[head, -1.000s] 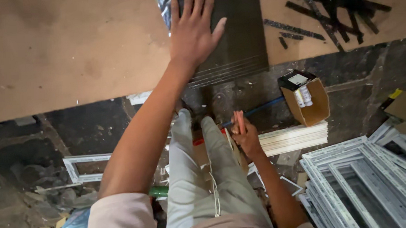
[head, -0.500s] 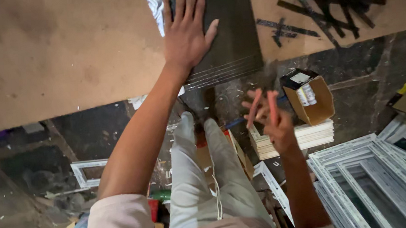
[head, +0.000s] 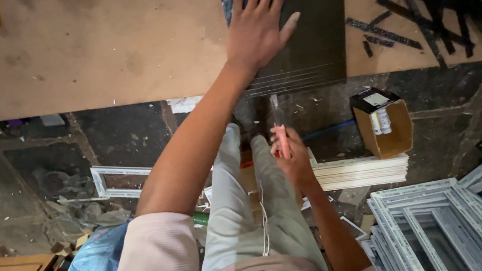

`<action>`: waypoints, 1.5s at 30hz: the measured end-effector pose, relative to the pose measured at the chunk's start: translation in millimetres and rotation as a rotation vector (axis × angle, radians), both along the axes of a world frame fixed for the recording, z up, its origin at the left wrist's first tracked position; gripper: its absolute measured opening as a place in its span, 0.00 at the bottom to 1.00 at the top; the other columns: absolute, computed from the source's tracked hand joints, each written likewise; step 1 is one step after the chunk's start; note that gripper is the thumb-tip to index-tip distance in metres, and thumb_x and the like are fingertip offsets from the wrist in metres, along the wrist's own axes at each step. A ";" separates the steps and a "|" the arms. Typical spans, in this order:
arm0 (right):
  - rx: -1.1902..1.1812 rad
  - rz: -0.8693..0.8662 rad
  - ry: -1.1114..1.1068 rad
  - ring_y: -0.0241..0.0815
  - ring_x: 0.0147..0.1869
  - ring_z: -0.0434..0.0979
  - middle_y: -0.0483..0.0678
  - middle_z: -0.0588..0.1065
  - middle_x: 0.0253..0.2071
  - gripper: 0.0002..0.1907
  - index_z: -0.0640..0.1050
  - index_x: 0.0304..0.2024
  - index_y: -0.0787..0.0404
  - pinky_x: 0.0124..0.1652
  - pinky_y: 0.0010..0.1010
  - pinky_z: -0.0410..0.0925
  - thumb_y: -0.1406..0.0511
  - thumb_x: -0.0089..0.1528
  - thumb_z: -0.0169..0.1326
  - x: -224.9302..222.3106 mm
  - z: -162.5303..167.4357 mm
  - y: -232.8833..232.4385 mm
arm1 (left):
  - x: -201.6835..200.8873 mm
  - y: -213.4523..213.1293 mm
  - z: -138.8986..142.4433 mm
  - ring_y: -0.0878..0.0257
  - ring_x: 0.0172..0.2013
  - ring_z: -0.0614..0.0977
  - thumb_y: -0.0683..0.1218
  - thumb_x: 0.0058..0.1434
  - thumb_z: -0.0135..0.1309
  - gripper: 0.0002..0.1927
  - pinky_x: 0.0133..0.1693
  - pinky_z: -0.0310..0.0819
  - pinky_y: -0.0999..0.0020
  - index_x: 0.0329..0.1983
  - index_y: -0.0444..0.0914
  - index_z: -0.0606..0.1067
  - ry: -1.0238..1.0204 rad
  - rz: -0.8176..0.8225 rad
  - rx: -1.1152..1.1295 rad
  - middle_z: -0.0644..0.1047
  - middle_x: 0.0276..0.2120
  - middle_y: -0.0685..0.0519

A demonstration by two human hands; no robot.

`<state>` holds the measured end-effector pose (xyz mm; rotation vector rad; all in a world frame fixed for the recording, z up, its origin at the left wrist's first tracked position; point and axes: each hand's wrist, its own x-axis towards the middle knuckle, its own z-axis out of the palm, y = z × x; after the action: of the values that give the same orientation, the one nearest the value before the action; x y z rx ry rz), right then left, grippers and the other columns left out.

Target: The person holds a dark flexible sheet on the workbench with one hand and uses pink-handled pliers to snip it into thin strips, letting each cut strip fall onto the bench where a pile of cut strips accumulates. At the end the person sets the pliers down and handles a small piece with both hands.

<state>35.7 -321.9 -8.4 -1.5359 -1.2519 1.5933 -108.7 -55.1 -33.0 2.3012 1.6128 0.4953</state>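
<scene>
My left hand (head: 258,29) lies flat, fingers spread, on a stack of dark thin sheets (head: 318,40) resting on a brown workbench board (head: 102,55). Several sheet edges show at the stack's near end. My right hand (head: 288,155) is below the bench edge, above my legs, closed around a pink-handled utility knife (head: 282,136) whose blade points up toward the stack's near edge.
Dark offcut strips (head: 425,8) lie on the bench at the upper right. On the floor stand an open cardboard box (head: 387,126), a pile of white strips (head: 362,171), stacked white frames (head: 434,224) at the right and a single white frame (head: 115,181) at the left.
My right hand has come back down toward my legs and now grips the knife upright under the bench edge. My left hand stays pressed on the dark sheets.
</scene>
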 end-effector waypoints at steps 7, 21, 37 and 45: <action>-0.096 -0.103 0.024 0.36 0.39 0.74 0.49 0.70 0.50 0.20 0.76 0.45 0.69 0.40 0.25 0.68 0.82 0.51 0.47 -4.6 -11.2 -2.6 | 0.7 0.0 0.7 0.48 0.67 0.65 0.63 0.72 0.49 0.32 0.69 0.49 0.41 0.69 0.37 0.67 0.023 -0.005 0.064 0.69 0.66 0.46; -0.120 -0.103 0.031 0.36 0.41 0.74 0.47 0.69 0.49 0.21 0.75 0.44 0.68 0.41 0.26 0.68 0.83 0.49 0.49 -12.6 8.0 4.6 | -2.5 5.7 26.0 0.53 0.78 0.48 0.63 0.74 0.47 0.38 0.76 0.35 0.42 0.79 0.39 0.54 0.094 -0.046 -0.028 0.52 0.78 0.47; 0.017 -0.090 0.062 0.38 0.42 0.75 0.49 0.71 0.49 0.21 0.75 0.42 0.71 0.43 0.27 0.69 0.84 0.47 0.46 -13.1 -8.1 -1.9 | -2.2 5.1 23.2 0.54 0.78 0.47 0.62 0.73 0.49 0.39 0.76 0.35 0.43 0.79 0.38 0.56 0.058 -0.044 0.017 0.51 0.78 0.47; -0.022 -0.122 0.113 0.38 0.42 0.74 0.49 0.69 0.51 0.26 0.75 0.48 0.72 0.43 0.27 0.69 0.84 0.47 0.44 -14.5 -3.6 1.9 | -1.7 5.5 23.2 0.54 0.78 0.47 0.63 0.74 0.48 0.39 0.76 0.33 0.43 0.79 0.39 0.55 0.061 -0.047 0.024 0.50 0.78 0.47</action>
<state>21.3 -320.1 -12.0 -1.4849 -1.0626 1.5955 -110.4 -49.6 -9.8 2.3878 1.5846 0.4392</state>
